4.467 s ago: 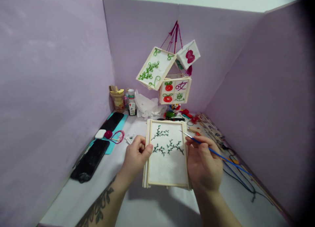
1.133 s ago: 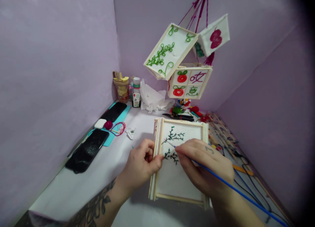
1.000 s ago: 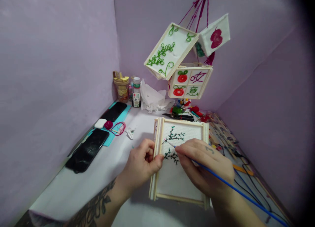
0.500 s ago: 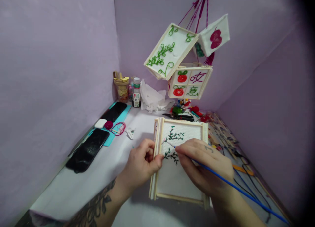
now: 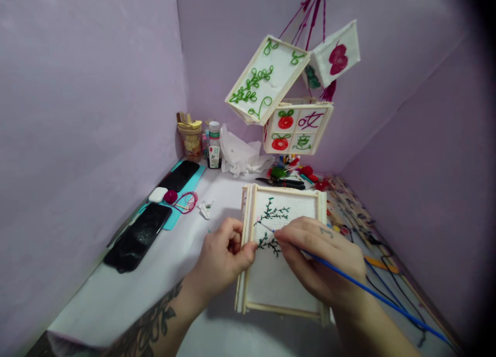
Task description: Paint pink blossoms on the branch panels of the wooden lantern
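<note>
A wood-framed lantern box [image 5: 284, 287] with white textured panels stands tilted in front of me on the table. Dark green branches [image 5: 273, 212] with small leaves, and a tiny pink spot near their left end, mark its facing panel. Closed around the left edge of the frame is my left hand [image 5: 228, 256], its thumb on the front. My right hand [image 5: 325, 261] pinches a thin paintbrush with a long blue handle [image 5: 372, 291]. The brush tip rests at or just over the panel by the pink spot; contact is hard to make out.
Decorated lanterns [image 5: 298, 129] hang from purple cords above the back. Two dark phones [image 5: 139, 238], a magenta yarn ball [image 5: 170, 196] and a white case [image 5: 158, 194] lie left. Behind stand a bottle [image 5: 214, 145], crumpled tissue [image 5: 242, 155] and black-handled pliers [image 5: 281, 183]. Cables [image 5: 399, 300] run along the right.
The pink spot near the brush tip looks slightly larger. My right hand and the brush have shifted only slightly; my left hand keeps its hold.
</note>
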Demonstrator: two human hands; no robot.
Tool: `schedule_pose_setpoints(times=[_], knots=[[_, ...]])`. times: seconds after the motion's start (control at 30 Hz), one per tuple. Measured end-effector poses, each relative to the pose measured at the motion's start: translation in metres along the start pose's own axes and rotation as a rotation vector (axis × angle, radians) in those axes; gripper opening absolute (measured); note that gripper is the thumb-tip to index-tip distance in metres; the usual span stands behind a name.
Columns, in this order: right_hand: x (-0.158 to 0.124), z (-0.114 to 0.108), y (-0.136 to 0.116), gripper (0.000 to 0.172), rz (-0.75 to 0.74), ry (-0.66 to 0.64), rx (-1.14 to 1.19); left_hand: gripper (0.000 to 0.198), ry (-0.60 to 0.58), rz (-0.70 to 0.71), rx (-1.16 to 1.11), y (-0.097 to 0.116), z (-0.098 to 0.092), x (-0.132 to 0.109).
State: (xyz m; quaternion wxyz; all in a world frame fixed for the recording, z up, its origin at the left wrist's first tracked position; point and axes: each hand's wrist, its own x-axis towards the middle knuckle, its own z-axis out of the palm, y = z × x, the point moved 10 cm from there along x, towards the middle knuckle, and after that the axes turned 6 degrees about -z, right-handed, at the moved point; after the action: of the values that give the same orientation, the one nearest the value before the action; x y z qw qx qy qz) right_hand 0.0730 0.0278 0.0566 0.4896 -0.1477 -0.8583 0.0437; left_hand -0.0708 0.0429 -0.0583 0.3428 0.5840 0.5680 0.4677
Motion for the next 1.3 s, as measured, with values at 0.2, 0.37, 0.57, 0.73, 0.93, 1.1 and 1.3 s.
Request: schedule_pose_setpoints(times=[0.2,0.37,0.57,0.73,0.93,1.1,1.3], knots=[[-0.0008,-0.0009,0.0013,0.02,0.011,-0.001,0.004,0.017,-0.003,-0.004,-0.005,-0.0005,0.0004,0.0001],[-0.001,-0.0013,0.002,0.019,0.021,-0.001,-0.001,0.017,-0.005,-0.009,0.003,0.0001,0.0004,0.0004],[-0.0008,-0.0023,0.0033,0.02,0.034,0.003,0.004,0.017,0.01,0.004,-0.003,0.0021,-0.0012,0.0001],[-0.0021,-0.0016,0.0047,0.019,0.039,0.001,0.007,0.017,0.001,0.01,-0.006,0.0011,-0.0002,0.0002],[-0.0026,-0.0022,0.0053,0.018,0.043,0.001,0.019,0.017,0.012,0.023,-0.003,0.002,-0.0006,0.0002],[-0.004,-0.0067,0.0073,0.018,0.063,0.032,0.017,0.016,0.013,0.016,0.003,0.0029,-0.0016,0.0008],[-0.003,-0.0052,0.0047,0.02,0.033,0.047,-0.018,0.015,0.014,0.018,0.009,0.0014,-0.0011,-0.0006]])
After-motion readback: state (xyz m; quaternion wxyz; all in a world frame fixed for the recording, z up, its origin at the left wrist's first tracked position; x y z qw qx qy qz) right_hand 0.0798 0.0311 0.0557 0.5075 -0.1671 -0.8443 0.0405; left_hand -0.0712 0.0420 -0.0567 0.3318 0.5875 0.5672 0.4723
